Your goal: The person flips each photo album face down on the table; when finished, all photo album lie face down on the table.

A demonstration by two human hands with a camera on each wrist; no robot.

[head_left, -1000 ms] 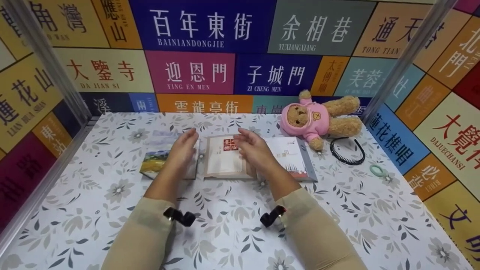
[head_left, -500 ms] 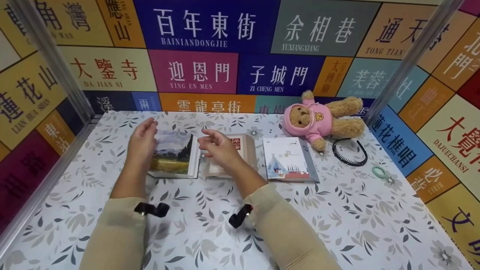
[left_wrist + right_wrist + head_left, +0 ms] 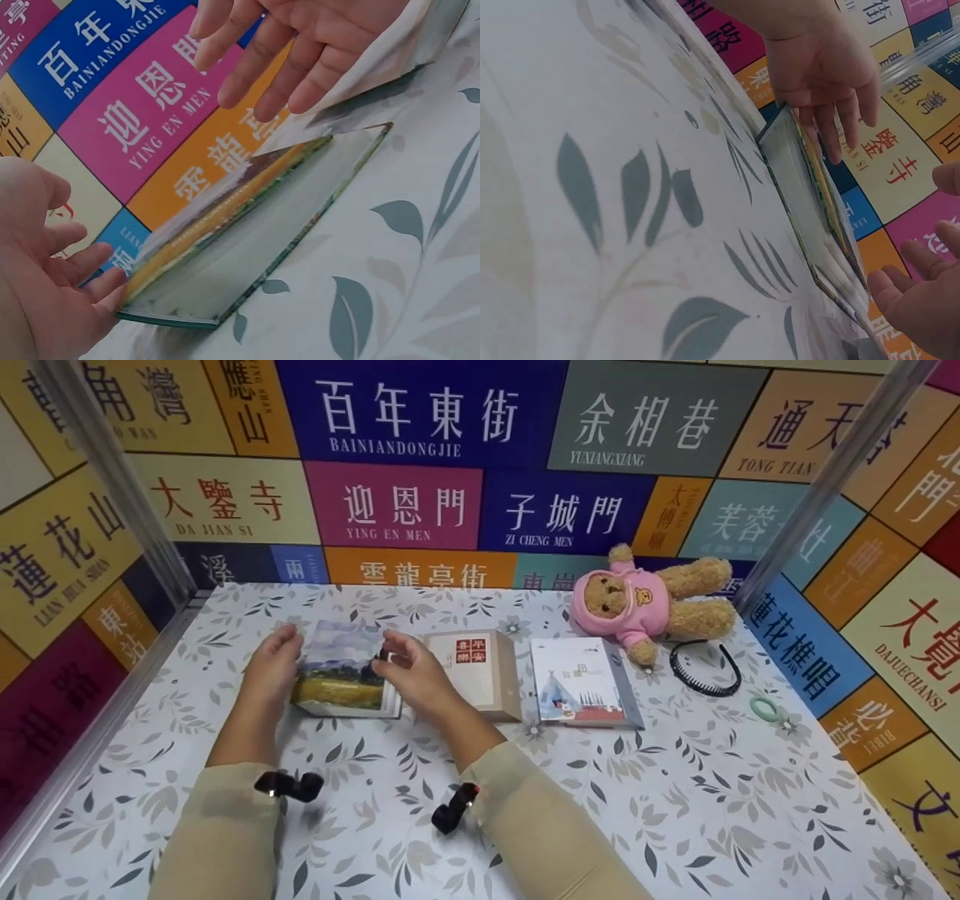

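A thick book with a painted landscape cover (image 3: 341, 671) lies flat on the patterned tabletop, at the left of a row of 3 books. My left hand (image 3: 270, 679) stands on edge along its left side, fingers relaxed. In the left wrist view that hand (image 3: 37, 277) looks to be touching the book's near-left corner. Over the right edge of the cover is my right hand (image 3: 420, 682), fingers loosely bent. The left wrist view shows this right hand (image 3: 307, 52) palm inward, a little apart from the book (image 3: 247, 247). Neither hand grips anything.
Right of the landscape book lie a beige book with a red stamp (image 3: 480, 682) and a white illustrated book (image 3: 574, 682). A teddy bear in a pink hoodie (image 3: 637, 604), a black toothed headband (image 3: 712, 690) and a green ring (image 3: 754, 706) lie further right. Printed panels wall the back and sides.
Both hands have moved left, from around the beige book to either side of the landscape book. In the last half second they have come closer to it. The books appear to stay put.
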